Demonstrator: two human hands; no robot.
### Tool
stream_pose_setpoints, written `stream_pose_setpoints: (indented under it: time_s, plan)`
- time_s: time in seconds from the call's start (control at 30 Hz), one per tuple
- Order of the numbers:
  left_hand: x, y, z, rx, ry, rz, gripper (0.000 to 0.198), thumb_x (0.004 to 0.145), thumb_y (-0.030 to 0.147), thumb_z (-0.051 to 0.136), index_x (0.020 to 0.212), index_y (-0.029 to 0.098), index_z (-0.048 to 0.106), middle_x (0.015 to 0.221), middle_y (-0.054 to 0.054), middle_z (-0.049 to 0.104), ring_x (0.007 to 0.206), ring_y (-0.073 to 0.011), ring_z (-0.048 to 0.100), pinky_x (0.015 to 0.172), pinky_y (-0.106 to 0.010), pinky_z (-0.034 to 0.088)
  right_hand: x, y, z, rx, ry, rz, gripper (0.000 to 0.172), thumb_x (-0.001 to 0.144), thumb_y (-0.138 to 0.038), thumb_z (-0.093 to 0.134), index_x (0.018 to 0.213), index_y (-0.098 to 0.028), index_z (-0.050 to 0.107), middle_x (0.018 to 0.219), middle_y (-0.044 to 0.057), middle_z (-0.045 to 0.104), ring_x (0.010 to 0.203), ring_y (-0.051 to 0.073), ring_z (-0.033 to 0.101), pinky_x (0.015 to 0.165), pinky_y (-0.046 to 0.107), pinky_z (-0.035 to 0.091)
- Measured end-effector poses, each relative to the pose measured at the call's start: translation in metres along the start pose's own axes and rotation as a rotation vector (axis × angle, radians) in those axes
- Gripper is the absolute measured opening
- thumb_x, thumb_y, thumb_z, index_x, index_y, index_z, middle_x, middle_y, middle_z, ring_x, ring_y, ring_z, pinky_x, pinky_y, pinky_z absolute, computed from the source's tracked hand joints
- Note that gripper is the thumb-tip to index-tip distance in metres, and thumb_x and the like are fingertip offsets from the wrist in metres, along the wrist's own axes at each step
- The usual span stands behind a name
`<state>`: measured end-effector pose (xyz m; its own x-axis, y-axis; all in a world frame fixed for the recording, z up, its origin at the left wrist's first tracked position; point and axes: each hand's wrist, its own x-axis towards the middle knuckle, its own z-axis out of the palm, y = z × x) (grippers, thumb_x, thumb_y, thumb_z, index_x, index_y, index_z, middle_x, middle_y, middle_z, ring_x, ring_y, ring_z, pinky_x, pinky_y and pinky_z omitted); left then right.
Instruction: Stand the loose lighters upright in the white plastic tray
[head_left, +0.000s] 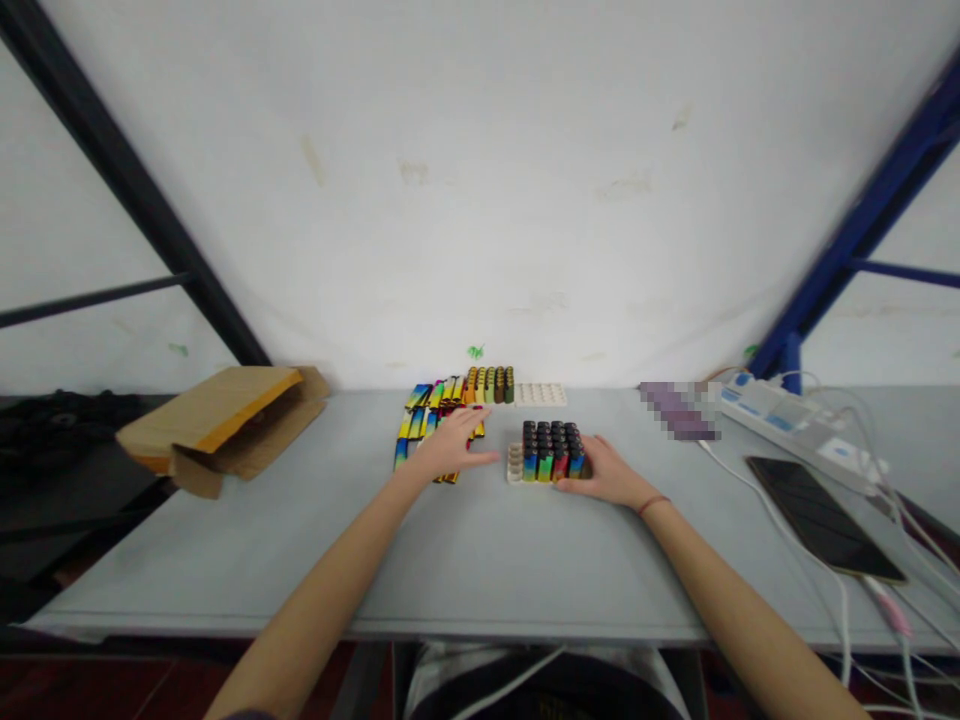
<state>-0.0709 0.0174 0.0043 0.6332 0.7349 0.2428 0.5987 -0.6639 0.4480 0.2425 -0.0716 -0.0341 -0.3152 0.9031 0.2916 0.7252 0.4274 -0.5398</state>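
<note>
So the upright lighters [553,455] are in the white tray [515,466] between the two hands, right up against the right hand [609,474]. That one's cupped round the tray's right end, thumb by the front edge; can't tell if it's actually gripping or just resting there. The left hand [451,442] is spread, thumb well off the fingers, over the near-right part of the loose lighters [418,424] on the counter [540,575]. Doesn't look like it's got hold of anything.

Imo the good way here: right hand braces the tray without squeezing, left hand lifts lighters singly and tips each one vertical before it meets a slot.

Lighters in the tray stand with long axes vertical, black tops up. Loose ones lie flat, many pointing roughly away from the person.
</note>
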Motion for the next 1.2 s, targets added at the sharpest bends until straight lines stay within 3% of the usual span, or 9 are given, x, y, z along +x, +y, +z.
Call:
stream_pose_setpoints:
  time_s: [0.07, 0.13, 0.2, 0.3, 0.43, 0.57, 0.73, 1.0, 1.2]
  plan:
    - [0.004, 0.02, 0.018, -0.182, -0.045, 0.018, 0.108, 0.065, 0.057, 0.085, 0.154, 0.014, 0.043, 0.157, -0.022, 0.046, 0.145, -0.0367, 0.043, 0.12, -0.051, 0.033, 0.0, 0.001, 0.001, -0.001, 0.01, 0.001, 0.065, 0.077, -0.063, 0.075, 0.126, -0.021, 0.064, 0.12, 0.012, 0.073, 0.108, 0.034, 0.065, 0.1, 0.052, 0.046]
    - [0.013, 0.037, 0.035, -0.316, -0.083, -0.007, 0.118, 0.059, 0.056, 0.089, 0.156, 0.013, 0.037, 0.152, -0.024, 0.05, 0.14, -0.0385, 0.048, 0.116, -0.051, 0.039, 0.0, 0.003, 0.002, -0.004, 0.019, 0.002, 0.065, 0.076, -0.062, 0.076, 0.126, -0.021, 0.064, 0.121, 0.012, 0.072, 0.109, 0.034, 0.065, 0.101, 0.051, 0.045]
    - [0.022, 0.046, 0.045, -0.405, -0.125, -0.021, 0.107, 0.061, 0.053, 0.088, 0.15, 0.013, 0.044, 0.14, -0.021, 0.061, 0.129, -0.0377, 0.058, 0.108, -0.05, 0.046, 0.0, 0.003, 0.002, -0.007, 0.018, -0.004, 0.064, 0.077, -0.061, 0.076, 0.125, -0.02, 0.065, 0.121, 0.012, 0.072, 0.108, 0.033, 0.066, 0.101, 0.051, 0.045]
    - [0.032, 0.049, 0.045, -0.493, -0.158, 0.013, 0.081, 0.064, 0.048, 0.088, 0.132, 0.015, 0.056, 0.123, -0.015, 0.069, 0.115, -0.0332, 0.065, 0.101, -0.047, 0.051, 0.0, 0.003, 0.002, -0.002, 0.009, -0.018, 0.061, 0.078, -0.059, 0.076, 0.125, -0.021, 0.064, 0.122, 0.011, 0.072, 0.108, 0.033, 0.066, 0.101, 0.051, 0.045]
    - [0.03, 0.042, 0.038, -0.584, -0.047, -0.003, 0.068, 0.07, 0.045, 0.084, 0.126, 0.019, 0.055, 0.121, -0.011, 0.067, 0.114, -0.0286, 0.064, 0.101, -0.044, 0.051, 0.001, 0.002, 0.002, 0.015, 0.012, -0.029, 0.062, 0.079, -0.058, 0.076, 0.127, -0.023, 0.063, 0.124, 0.011, 0.072, 0.11, 0.033, 0.066, 0.101, 0.051, 0.045]
    - [0.02, 0.037, 0.046, -0.55, 0.025, -0.085, 0.048, 0.08, 0.043, 0.075, 0.117, 0.019, 0.056, 0.109, -0.007, 0.068, 0.104, -0.0251, 0.065, 0.097, -0.042, 0.052, 0.001, 0.004, 0.003, -0.006, 0.015, -0.012, 0.061, 0.079, -0.06, 0.075, 0.125, -0.021, 0.064, 0.121, 0.012, 0.072, 0.107, 0.033, 0.066, 0.099, 0.051, 0.046]
    - [0.015, 0.035, 0.058, -0.577, 0.01, -0.094, 0.063, 0.072, 0.041, 0.082, 0.123, 0.019, 0.051, 0.112, -0.007, 0.066, 0.104, -0.0248, 0.065, 0.093, -0.04, 0.054, 0.001, 0.003, 0.002, 0.003, 0.018, -0.023, 0.058, 0.079, -0.059, 0.075, 0.122, -0.023, 0.064, 0.119, 0.01, 0.073, 0.106, 0.031, 0.066, 0.099, 0.049, 0.046]
    - [0.013, 0.042, 0.065, -0.525, 0.112, -0.098, 0.05, 0.085, 0.044, 0.066, 0.125, 0.021, 0.046, 0.114, -0.007, 0.063, 0.108, -0.024, 0.062, 0.101, -0.041, 0.049, 0.0, 0.002, 0.002, 0.012, 0.01, -0.02, 0.059, 0.08, -0.061, 0.074, 0.123, -0.022, 0.063, 0.121, 0.011, 0.072, 0.108, 0.032, 0.066, 0.101, 0.05, 0.045]
    - [0.013, 0.049, 0.068, -0.526, 0.176, -0.066, 0.058, 0.087, 0.039, 0.062, 0.136, 0.018, 0.039, 0.123, -0.011, 0.06, 0.115, -0.0238, 0.06, 0.107, -0.04, 0.046, 0.001, 0.004, 0.004, 0.002, 0.029, -0.017, 0.061, 0.078, -0.06, 0.076, 0.124, -0.022, 0.064, 0.12, 0.011, 0.073, 0.107, 0.032, 0.066, 0.099, 0.049, 0.046]
